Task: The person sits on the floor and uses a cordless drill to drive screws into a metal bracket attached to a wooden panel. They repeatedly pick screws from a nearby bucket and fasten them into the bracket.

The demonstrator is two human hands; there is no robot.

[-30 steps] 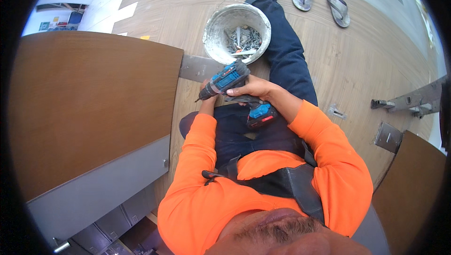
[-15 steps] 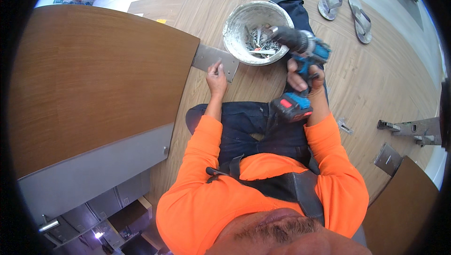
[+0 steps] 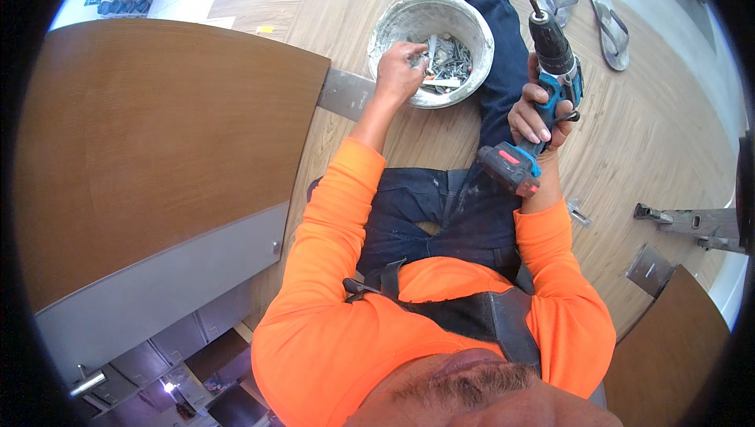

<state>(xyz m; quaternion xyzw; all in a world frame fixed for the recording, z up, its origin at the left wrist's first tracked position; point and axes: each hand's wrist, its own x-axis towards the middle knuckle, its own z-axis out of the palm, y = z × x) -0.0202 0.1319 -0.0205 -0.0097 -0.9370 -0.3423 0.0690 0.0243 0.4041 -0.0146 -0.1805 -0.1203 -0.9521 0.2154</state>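
A cordless drill (image 3: 560, 73), black and blue with a bit in its chuck, is in my right hand (image 3: 537, 116). My fingers wrap round its grip, and the bit points up and away from me. The battery pack (image 3: 510, 169) at its base hangs over my right thigh. My left hand (image 3: 399, 73) reaches over the near left rim of a whitish, stained bucket (image 3: 379, 34). Its fingers are bent and a little apart, with nothing visible in them. Inside the bucket lies a heap of screws and small metal pieces (image 3: 452, 61).
To the left lies a large brown wood panel (image 3: 173, 152) with a metal plate (image 3: 344, 93) at its edge. Sandals (image 3: 609, 30) sit at the far right. A metal ladder leg (image 3: 680, 219) and another brown panel (image 3: 668, 348) are at the right. My legs are stretched and folded around the bucket.
My left hand has moved from the metal plate up and right to the bucket. The drill in my right hand has swung from over the bucket to the right, its bit now pointing away.
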